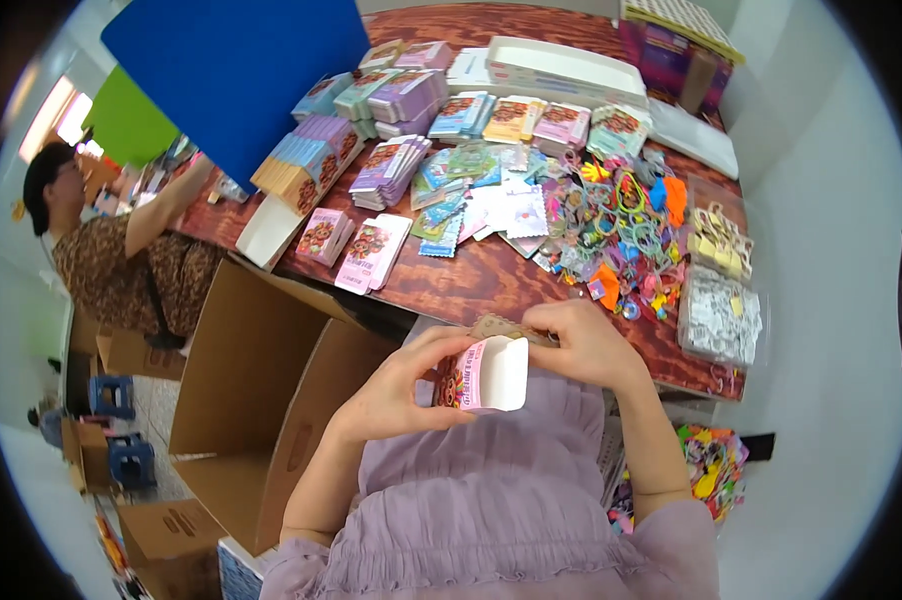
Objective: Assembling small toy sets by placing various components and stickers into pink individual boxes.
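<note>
In front of my body my left hand point(386, 392) grips a small pink-and-white carton point(494, 375) between thumb and fingers. Its mouth faces me, showing a white inside. Just behind the carton, a small flat beige patterned piece point(498, 326) is pinched in my right hand point(583, 340), whose fingertips are partly hidden. On the table nearest my left hand lie flat pink cartons point(373, 250) and a short pink stack point(323, 236). Beyond them sit small printed packets point(471, 190) and a colourful heap of small toys and bands point(621, 205).
Stacks of purple, blue and orange cartons point(401, 95) and white trays point(566, 68) fill the table's far side. Clear tubs point(721, 318) stand at right. A large open cardboard box point(261, 380) is left of me. Another person point(136, 235) works by a blue board point(241, 75).
</note>
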The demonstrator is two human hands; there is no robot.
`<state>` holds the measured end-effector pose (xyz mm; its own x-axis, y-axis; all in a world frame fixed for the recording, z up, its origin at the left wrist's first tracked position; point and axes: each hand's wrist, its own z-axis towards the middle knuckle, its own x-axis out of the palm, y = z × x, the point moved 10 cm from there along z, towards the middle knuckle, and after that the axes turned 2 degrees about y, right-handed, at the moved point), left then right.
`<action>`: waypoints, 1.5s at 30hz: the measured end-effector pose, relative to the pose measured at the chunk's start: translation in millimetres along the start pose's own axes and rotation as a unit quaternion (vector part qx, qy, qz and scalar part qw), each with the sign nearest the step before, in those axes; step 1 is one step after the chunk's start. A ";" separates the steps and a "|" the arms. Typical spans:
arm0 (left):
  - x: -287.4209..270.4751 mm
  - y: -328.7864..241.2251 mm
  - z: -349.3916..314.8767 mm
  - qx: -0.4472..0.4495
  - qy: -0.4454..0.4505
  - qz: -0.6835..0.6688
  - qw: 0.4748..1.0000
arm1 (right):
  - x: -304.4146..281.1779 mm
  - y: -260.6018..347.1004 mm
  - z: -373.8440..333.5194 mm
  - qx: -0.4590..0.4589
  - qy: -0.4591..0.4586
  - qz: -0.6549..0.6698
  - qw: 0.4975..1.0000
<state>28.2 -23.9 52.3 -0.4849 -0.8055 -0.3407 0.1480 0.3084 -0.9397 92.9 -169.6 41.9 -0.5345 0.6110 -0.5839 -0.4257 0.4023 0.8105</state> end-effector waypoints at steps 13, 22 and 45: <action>-14.7 19.1 11.5 0.061 0.141 0.042 0.987 | -4.4 51.2 19.8 -0.016 -0.116 -0.073 0.990; -10.7 32.7 23.3 0.071 0.140 -0.015 0.988 | 22.5 1.9 17.9 0.120 0.004 0.014 0.993; -1.5 46.7 63.6 0.023 -0.089 0.126 0.988 | -19.7 8.8 -82.9 0.104 -0.518 -0.057 0.847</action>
<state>90.6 -40.5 7.0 -0.2683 -0.7833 -0.5607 0.2866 0.4908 -0.8228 39.1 -234.7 56.8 0.4747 0.7870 -0.3941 -0.2358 0.5451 0.8045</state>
